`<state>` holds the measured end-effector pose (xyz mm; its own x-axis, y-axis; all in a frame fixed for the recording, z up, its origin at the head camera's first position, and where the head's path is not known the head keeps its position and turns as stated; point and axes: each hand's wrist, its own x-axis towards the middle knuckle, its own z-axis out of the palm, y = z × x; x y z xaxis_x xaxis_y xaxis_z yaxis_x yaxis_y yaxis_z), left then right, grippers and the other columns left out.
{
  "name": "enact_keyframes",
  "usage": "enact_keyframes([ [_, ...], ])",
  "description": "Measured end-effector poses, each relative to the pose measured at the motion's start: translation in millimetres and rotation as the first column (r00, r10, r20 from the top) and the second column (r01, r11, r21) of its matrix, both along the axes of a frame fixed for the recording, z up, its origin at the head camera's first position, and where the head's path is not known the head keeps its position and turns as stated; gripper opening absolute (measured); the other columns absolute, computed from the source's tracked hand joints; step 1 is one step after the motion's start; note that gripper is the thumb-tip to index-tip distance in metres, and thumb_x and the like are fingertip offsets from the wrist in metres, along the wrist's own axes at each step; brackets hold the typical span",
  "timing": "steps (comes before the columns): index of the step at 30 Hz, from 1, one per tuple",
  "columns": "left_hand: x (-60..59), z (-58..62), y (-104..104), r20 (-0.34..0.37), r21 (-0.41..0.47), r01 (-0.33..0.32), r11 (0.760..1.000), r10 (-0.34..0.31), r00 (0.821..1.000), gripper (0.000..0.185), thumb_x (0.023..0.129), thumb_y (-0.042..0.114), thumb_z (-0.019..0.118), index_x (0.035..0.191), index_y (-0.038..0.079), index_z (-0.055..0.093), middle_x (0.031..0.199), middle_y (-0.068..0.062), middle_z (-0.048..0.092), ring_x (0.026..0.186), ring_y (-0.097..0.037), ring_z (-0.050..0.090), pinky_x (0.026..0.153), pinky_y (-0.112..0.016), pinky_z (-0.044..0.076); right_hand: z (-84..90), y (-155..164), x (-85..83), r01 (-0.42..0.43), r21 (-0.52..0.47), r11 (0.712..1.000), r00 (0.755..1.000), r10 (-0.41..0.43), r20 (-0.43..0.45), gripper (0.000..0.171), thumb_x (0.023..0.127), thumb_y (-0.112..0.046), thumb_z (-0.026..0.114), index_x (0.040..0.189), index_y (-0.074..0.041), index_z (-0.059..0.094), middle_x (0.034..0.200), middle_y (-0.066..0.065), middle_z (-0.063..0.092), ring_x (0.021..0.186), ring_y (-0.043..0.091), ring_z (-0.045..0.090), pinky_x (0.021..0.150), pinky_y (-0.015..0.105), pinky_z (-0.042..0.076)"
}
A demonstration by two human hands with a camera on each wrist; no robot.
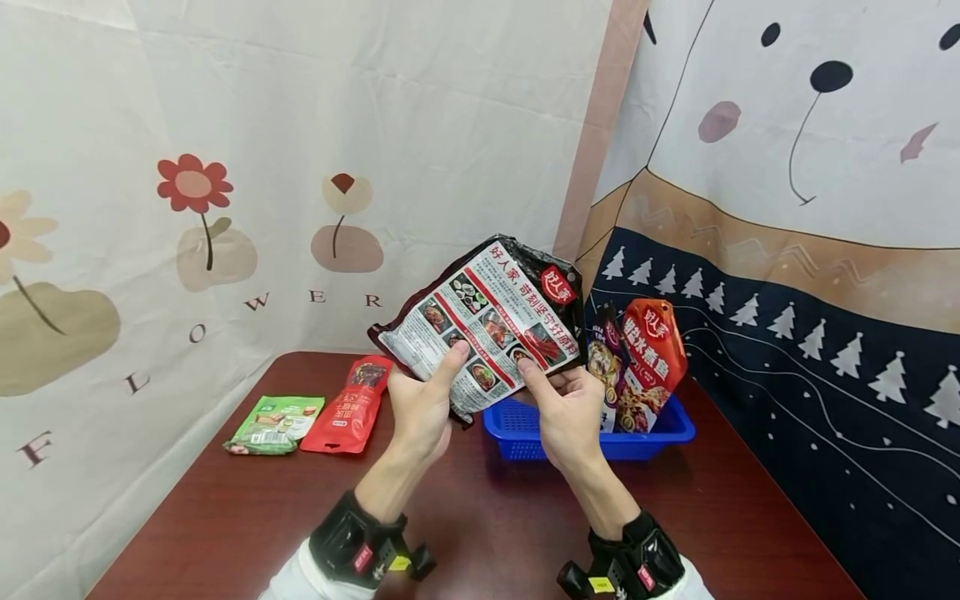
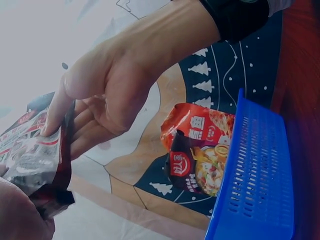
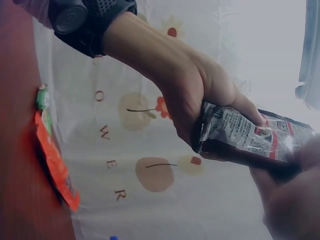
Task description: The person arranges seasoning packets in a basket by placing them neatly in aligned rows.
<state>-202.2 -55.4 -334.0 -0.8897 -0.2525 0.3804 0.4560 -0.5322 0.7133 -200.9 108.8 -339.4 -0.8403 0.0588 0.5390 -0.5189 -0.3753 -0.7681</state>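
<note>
Both hands hold up a flat black sauce packet [image 1: 491, 317] with a white and red printed back, above the dark red table [image 1: 480, 533]. My left hand [image 1: 448, 371] grips its lower left edge, thumb on the print and fingers behind. My right hand [image 1: 542, 382] pinches the lower right edge the same way. The right wrist view shows the left hand [image 3: 200, 100] clamped on the packet's end [image 3: 250, 137]. In the left wrist view the right hand's thumb [image 2: 52, 117] lies on the packet [image 2: 32, 157].
A blue plastic basket [image 1: 663, 433] sits just right of the hands, with an orange packet [image 1: 652, 350] and a dark packet [image 1: 603, 354] standing in it. A green packet [image 1: 273, 423] and a red pouch [image 1: 351, 406] lie at the table's far left. Patterned cloth hangs behind.
</note>
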Motion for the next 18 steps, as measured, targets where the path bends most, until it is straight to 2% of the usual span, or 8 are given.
enact_keyframes([
  [3, -1.1, 1.6, -2.7, -0.018, -0.017, 0.007, 1.000, -0.008, 1.000, 0.048, 0.089, 0.012, 0.082, 0.133, 0.008, 0.062, 0.122, -0.014, 0.075, 0.108, -0.026, 0.076, 0.092, -0.044, 0.063, 3.2, 5.2, -1.4, 0.022, -0.010, 1.000, 1.000, -0.022, -0.013, 0.032, 0.096, -0.003, 0.071, 0.124, 0.012, 0.065, 0.103, 0.009, 0.081, 0.095, 0.025, 0.080, 0.075, 0.040, 0.065],
  [9, -4.9, 8.5, -18.6, -0.047, -0.049, -0.022, 0.999, 0.019, 0.999, 0.050, 0.092, 0.006, 0.077, 0.136, 0.012, 0.055, 0.121, -0.008, 0.068, 0.108, -0.016, 0.067, 0.092, -0.025, 0.059, 10.7, 22.2, -5.1, 0.072, -0.002, 0.997, 0.995, -0.072, -0.067, 0.033, 0.096, -0.003, 0.071, 0.124, 0.013, 0.065, 0.105, 0.009, 0.081, 0.096, 0.025, 0.080, 0.075, 0.040, 0.065],
  [12, -7.3, 11.5, -30.8, -0.066, -0.142, -0.063, 0.988, 0.054, 0.996, 0.052, 0.094, 0.009, 0.075, 0.139, 0.016, 0.051, 0.131, -0.007, 0.066, 0.121, -0.017, 0.063, 0.093, -0.020, 0.056, 13.3, 32.5, -7.4, 0.103, 0.056, 0.993, 0.991, -0.097, -0.095, 0.035, 0.097, -0.005, 0.071, 0.127, 0.011, 0.065, 0.109, 0.009, 0.081, 0.098, 0.025, 0.080, 0.076, 0.040, 0.065],
  [15, -9.8, 13.9, -42.8, -0.114, -0.255, -0.088, 0.963, 0.061, 0.992, 0.052, 0.096, 0.009, 0.073, 0.142, 0.014, 0.049, 0.143, -0.005, 0.063, 0.136, -0.020, 0.059, 0.104, -0.021, 0.054, 15.2, 42.3, -10.0, 0.149, 0.143, 0.978, 0.984, -0.133, -0.117, 0.034, 0.097, -0.008, 0.072, 0.126, 0.009, 0.066, 0.109, 0.008, 0.081, 0.097, 0.023, 0.080, 0.076, 0.039, 0.065],
  [18, -10.7, 17.2, -53.4, -0.144, -0.333, -0.049, 0.942, 0.001, 0.990, 0.049, 0.100, 0.009, 0.066, 0.146, 0.009, 0.048, 0.147, -0.006, 0.060, 0.141, -0.027, 0.057, 0.112, -0.028, 0.052, 16.6, 51.2, -12.1, 0.206, 0.244, 0.948, 0.973, -0.173, -0.151, 0.031, 0.096, -0.010, 0.073, 0.123, 0.006, 0.070, 0.105, 0.006, 0.082, 0.093, 0.019, 0.080, 0.074, 0.036, 0.065],
])
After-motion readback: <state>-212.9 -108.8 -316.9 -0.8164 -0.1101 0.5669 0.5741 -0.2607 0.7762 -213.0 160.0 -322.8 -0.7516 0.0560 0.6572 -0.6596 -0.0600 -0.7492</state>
